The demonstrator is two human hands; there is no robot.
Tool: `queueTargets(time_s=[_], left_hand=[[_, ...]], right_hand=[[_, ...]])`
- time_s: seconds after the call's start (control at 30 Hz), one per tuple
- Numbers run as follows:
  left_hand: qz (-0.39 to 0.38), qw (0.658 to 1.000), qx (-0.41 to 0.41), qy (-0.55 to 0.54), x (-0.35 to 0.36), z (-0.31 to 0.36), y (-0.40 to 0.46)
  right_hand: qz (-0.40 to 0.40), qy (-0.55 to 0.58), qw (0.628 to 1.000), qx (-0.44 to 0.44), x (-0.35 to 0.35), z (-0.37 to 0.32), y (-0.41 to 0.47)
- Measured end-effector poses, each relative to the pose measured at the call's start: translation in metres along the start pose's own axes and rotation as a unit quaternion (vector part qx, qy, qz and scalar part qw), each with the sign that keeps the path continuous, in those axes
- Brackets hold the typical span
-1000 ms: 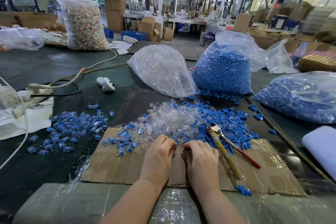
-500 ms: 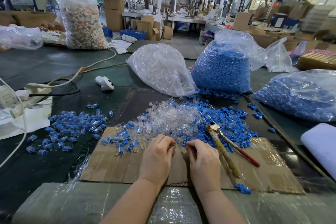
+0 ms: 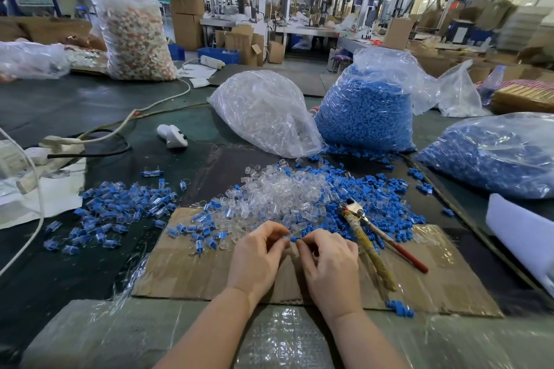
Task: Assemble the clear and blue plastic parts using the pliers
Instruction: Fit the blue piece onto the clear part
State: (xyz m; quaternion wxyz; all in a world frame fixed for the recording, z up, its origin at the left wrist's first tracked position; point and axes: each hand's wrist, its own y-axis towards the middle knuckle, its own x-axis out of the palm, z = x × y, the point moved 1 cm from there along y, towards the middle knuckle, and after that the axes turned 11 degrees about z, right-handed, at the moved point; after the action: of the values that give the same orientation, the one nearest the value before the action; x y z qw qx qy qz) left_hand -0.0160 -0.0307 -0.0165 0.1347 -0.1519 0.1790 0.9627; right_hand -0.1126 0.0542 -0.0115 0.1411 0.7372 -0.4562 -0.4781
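While both hands meet over the cardboard sheet [image 3: 186, 275] on the bench [image 3: 69, 108], the scene reads so:
Surroundings: clear parts pile [image 3: 278, 195] just beyond the hands, loose blue parts [image 3: 380, 189] to its right, assembled pieces [image 3: 120, 213] scattered left.
Bags: clear-parts bag [image 3: 263, 117] and blue-parts bag [image 3: 365, 111] stand behind the piles.
Pliers [image 3: 371, 243]: lying untouched right of the right hand, head away from the person, handles toward them.
Blue part [image 3: 295, 238]: between the fingertips, long axis left-right.
Left hand [image 3: 257, 257]: grip curled, pinching the blue part.
Right hand [image 3: 329, 263]: grip curled, pinching its other end.
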Motion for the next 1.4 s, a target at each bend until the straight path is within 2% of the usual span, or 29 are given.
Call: queueTargets(time_s=[0.23, 0.4, 0.77, 1.4], left_hand=[[-0.043, 0.997, -0.032, -0.050, -0.0005, 0.0011, 0.0012], [-0.035, 0.999, -0.015, -0.024, -0.0015, 0.0010, 0.0023], [-0.035, 0.999, -0.012, -0.032, -0.0030, 0.0035, 0.0016], [-0.039, 0.999, -0.009, -0.013, -0.0038, 0.0050, 0.0022]], right_hand=[[0.013, -0.034, 0.998, -0.047, 0.0008, -0.0013, 0.0006], [0.023, -0.024, 0.998, -0.057, -0.0007, -0.0017, -0.0002], [-0.009, -0.016, 0.998, -0.063, -0.0022, -0.0028, 0.0002], [0.004, -0.004, 0.997, -0.078, -0.0024, -0.0040, 0.0001]])
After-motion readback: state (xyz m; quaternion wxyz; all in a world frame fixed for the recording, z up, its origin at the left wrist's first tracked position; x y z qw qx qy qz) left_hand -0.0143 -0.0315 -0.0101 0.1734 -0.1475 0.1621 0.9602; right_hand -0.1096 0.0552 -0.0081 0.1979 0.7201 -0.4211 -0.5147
